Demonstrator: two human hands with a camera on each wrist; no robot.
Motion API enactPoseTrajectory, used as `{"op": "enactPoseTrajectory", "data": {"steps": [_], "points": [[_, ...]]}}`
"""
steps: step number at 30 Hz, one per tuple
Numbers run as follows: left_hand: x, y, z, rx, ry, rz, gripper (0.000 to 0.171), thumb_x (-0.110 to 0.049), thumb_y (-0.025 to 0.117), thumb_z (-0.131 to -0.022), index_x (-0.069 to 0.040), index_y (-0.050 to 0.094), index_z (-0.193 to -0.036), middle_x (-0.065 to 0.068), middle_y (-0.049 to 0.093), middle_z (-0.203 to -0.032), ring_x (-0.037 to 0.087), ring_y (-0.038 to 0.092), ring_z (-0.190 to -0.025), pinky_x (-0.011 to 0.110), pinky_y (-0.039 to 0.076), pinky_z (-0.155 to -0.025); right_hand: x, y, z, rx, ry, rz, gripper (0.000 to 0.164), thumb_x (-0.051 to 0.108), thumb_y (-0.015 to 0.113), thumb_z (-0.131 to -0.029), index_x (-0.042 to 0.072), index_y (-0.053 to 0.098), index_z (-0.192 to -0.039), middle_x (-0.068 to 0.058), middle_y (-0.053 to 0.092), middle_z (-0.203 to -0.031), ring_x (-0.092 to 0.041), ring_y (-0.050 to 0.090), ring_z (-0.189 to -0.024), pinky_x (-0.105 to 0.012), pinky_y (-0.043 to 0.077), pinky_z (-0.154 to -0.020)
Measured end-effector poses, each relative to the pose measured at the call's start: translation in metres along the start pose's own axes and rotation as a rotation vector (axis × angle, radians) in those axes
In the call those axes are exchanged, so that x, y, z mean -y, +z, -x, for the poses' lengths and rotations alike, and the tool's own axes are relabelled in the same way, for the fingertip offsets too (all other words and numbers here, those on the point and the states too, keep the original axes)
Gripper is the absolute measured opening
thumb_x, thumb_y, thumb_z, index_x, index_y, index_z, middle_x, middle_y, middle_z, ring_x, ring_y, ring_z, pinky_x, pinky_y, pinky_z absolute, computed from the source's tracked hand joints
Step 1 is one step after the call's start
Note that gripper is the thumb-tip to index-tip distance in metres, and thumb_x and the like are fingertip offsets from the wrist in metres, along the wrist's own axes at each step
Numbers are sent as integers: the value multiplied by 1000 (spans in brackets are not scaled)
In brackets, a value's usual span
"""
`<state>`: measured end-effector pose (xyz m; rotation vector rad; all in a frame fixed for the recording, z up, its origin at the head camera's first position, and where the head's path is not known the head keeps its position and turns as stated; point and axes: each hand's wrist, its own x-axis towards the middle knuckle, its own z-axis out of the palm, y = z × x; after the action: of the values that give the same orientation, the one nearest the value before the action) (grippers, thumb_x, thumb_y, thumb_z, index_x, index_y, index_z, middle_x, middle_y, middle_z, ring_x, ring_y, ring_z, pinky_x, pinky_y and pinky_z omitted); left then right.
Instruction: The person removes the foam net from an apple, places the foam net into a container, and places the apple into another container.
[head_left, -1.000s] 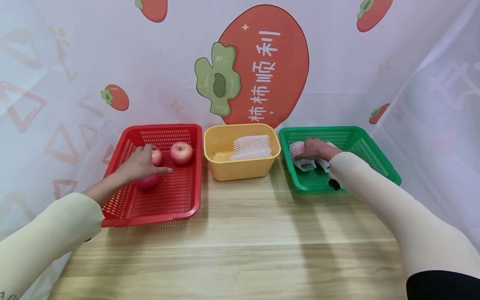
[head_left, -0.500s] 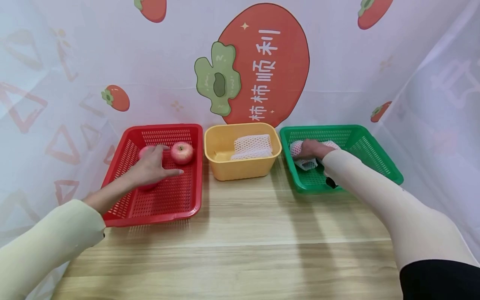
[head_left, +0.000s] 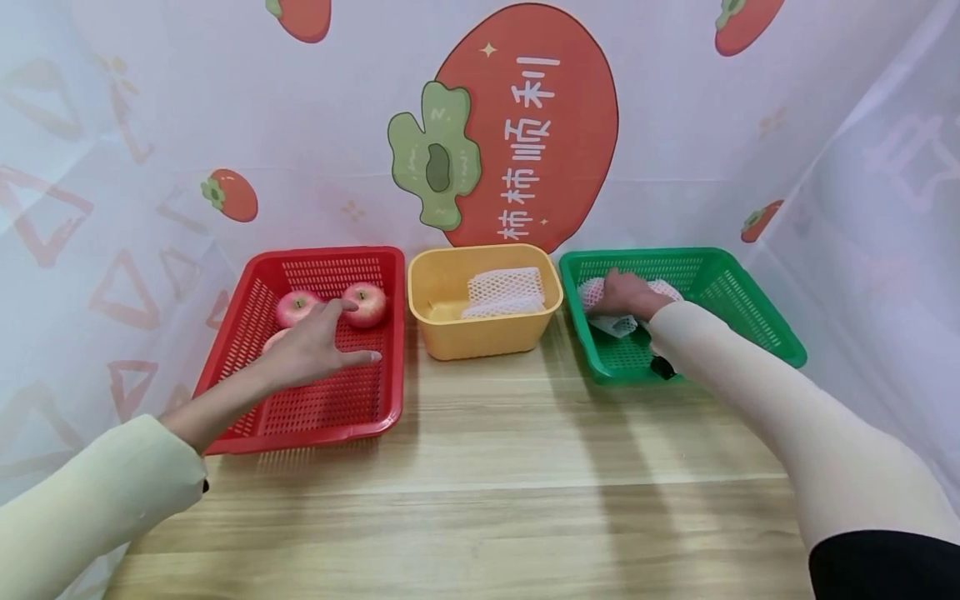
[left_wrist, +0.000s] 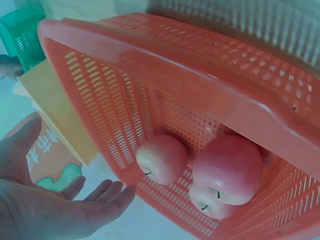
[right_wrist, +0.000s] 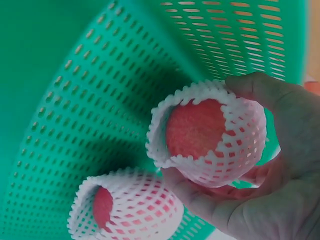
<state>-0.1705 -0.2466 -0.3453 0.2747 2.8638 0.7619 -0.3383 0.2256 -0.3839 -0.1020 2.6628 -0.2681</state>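
Note:
My left hand (head_left: 311,346) hovers over the red basket (head_left: 330,435), fingers apart and holding nothing. Two apples lie at the basket's back, a left one (head_left: 295,307) and a right one (head_left: 367,303); a third is mostly hidden under the hand. The left wrist view shows all three, the nearest apple (left_wrist: 227,170) partly covering another. Inside the green basket (head_left: 750,312), my right hand (head_left: 630,298) grips an apple in a white foam net (right_wrist: 210,132), thumb on one side and fingers on the other. Beside it rests a second netted apple (right_wrist: 135,205).
Between the two baskets stands a yellow bin (head_left: 487,340) with white foam nets (head_left: 506,293) inside. All three containers stand in a row at the back of the wooden table (head_left: 480,500). Behind them hangs a printed curtain (head_left: 322,125).
My left hand has drifted right and a little nearer over the red basket, uncovering the back left apple. The right hand stays almost in place, with the netted apple still in its grip.

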Motion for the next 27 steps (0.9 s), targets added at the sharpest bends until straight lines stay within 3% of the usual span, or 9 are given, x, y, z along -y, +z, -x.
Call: {"op": "enactPoseTrajectory", "data": {"steps": [5, 10, 21, 27], "points": [[-6, 1, 5, -27, 36, 31, 87, -35, 85, -91, 10, 40, -150, 31, 54, -146, 44, 57, -130, 63, 48, -108, -4, -13, 11, -54, -48, -22, 76, 39, 74, -93, -11, 37, -138, -32, 56, -124, -42, 62, -107, -54, 60, -90], [-15, 2, 10, -30, 54, 32, 85, -37, 84, -91, 5, 42, -151, 26, 56, -146, 41, 58, -129, 63, 50, -106, 2, -30, 31, -90, -81, -30, 73, 39, 74, -93, -10, 40, -135, -31, 58, -121, -40, 63, -103, -50, 60, -83], [-33, 10, 17, -30, 91, 110, 77, -29, 83, -93, 4, 46, -151, 24, 55, -149, 41, 52, -138, 59, 44, -114, 7, -55, 66, -156, -123, -47, 84, 37, 78, -91, -9, 37, -148, -34, 55, -129, -44, 59, -108, -54, 59, -87], [-44, 15, 20, -23, 102, 116, 74, -31, 82, -94, 0, 46, -152, 21, 56, -149, 40, 52, -138, 59, 47, -113, 14, -62, 86, -204, -173, -40, 90, 38, 83, -87, -6, 38, -150, -32, 55, -133, -45, 56, -112, -56, 58, -90]]}}
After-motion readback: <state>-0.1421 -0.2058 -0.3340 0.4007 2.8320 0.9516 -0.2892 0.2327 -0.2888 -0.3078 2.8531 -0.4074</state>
